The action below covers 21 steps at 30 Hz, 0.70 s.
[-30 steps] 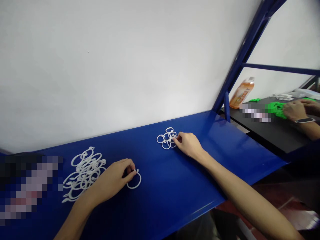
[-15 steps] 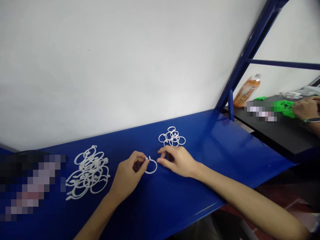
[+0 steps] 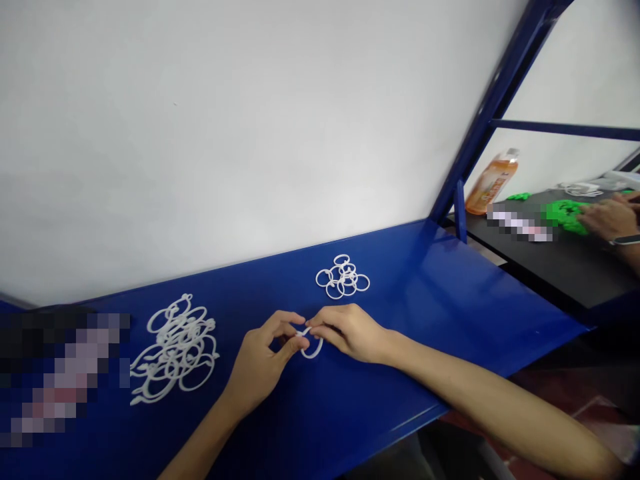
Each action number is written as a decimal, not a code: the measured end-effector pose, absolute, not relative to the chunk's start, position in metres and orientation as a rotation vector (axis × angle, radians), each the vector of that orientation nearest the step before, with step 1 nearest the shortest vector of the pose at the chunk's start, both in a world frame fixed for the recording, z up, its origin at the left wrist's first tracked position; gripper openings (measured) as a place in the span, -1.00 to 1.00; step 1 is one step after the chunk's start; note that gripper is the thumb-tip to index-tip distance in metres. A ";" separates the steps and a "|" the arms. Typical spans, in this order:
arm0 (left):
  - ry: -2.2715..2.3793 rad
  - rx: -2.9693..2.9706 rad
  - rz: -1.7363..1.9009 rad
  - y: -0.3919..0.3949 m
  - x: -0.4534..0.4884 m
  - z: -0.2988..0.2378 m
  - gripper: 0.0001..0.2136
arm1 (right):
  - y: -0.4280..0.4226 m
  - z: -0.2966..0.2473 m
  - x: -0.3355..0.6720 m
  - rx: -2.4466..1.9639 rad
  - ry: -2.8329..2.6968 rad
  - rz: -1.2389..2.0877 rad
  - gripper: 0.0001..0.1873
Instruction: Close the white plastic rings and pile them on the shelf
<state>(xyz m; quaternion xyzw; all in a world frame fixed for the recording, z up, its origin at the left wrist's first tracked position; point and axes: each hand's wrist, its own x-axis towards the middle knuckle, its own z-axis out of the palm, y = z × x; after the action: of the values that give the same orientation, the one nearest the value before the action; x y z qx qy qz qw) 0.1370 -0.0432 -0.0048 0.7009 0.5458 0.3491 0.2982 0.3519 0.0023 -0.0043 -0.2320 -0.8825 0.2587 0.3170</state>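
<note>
My left hand (image 3: pixel 273 350) pinches one end of a thin white plastic ring (image 3: pixel 314 353), which looks like a curtain ring. My right hand (image 3: pixel 345 330) is closed on its other end, thumb and fingers pressed together. The two ends meet near the fingertips, but whether they are joined is hidden. To the left lies a heap of larger-looking white rings (image 3: pixel 194 385), several with loose pointed ends. Beyond my right hand is a smaller group of closed white rings (image 3: pixel 335 296). All of them lie on the blue tabletop (image 3: pixel 320 413).
A white wall (image 3: pixel 250 133) rises behind the table, and a blue metal post (image 3: pixel 480 127) slants at its right end. On a dark table at the right are an orange bottle (image 3: pixel 493 183), green pieces (image 3: pixel 565 215) and another person's hand (image 3: pixel 610 219).
My right hand has moved left and taken hold of the ring's free end. My left hand has shifted slightly right with the ring, which now looks narrower.
</note>
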 end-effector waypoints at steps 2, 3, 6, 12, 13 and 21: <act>1.380 1.906 0.881 -0.044 0.137 -0.005 -0.79 | 0.002 -0.003 0.353 -0.569 -2.368 0.671 -0.78; 1.358 1.930 0.877 -0.044 0.137 -0.005 -0.78 | 0.002 -0.002 0.354 -0.559 -2.390 0.661 -0.77; 1.332 1.990 0.882 -0.044 0.138 -0.005 -0.79 | 0.001 -0.001 0.355 -0.543 -2.454 0.616 -0.76; 1.321 1.997 0.850 -0.046 0.141 -0.008 -0.81 | 0.001 -0.003 0.358 -0.511 -2.551 0.472 -0.70; 1.321 1.995 0.850 -0.046 0.141 -0.007 -0.81 | 0.000 -0.003 0.358 -0.500 -2.558 0.446 -0.69; 1.303 1.977 0.836 -0.048 0.142 -0.001 -0.80 | -0.002 -0.002 0.361 -0.464 -2.592 0.314 -0.63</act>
<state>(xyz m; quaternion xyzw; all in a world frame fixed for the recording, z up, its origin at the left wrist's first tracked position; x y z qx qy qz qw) 0.1424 -0.0481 -0.0013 0.7486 0.4933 0.3165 0.3099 0.3609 -0.0022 -0.0022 -0.1698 -0.9483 0.1147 0.2424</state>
